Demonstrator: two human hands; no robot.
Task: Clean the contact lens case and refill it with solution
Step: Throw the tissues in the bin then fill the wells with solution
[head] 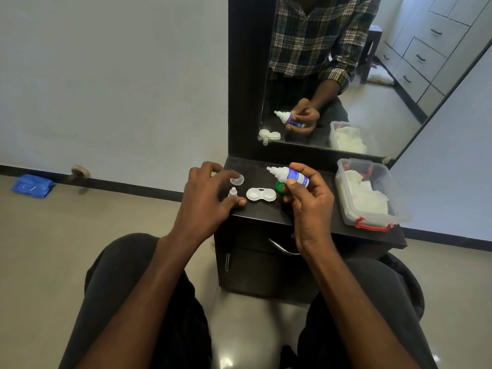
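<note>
- Two bare forearms reach forward from a seated person over dark trousers toward a small dark table (266,217) with a drawer handle (283,247) on its front.
- Left hand (205,198): fingers spread and curved, hovering over the table's near-left corner. It grips nothing; its fingertips lie close to a small white cap (233,192) standing just behind the near edge.
- Right hand (308,201): closed around a white solution bottle (290,176) with a blue label, pinched between thumb and fingers. The bottle is raised off the table and tilted, its uncapped nozzle pointing left.
- Contact lens case (261,194): white, two round wells side by side, both open. It rests on the table near the near edge, between the two hands and touching neither.
- A green lid (280,187) lies just right of the case, partly hidden by the right hand's thumb.
- A clear round lid (237,179) sits toward the left edge, behind the small white cap.
- A clear plastic box (372,193) with a red latch occupies the table's right end; it holds white tissue-like material.
- A dark-framed mirror (332,75) stands along the table's far edge, reflecting the bottle, the case, the box and a plaid-shirted torso.
- On the floor far left, by the wall, lies a blue cloth (33,185).
</note>
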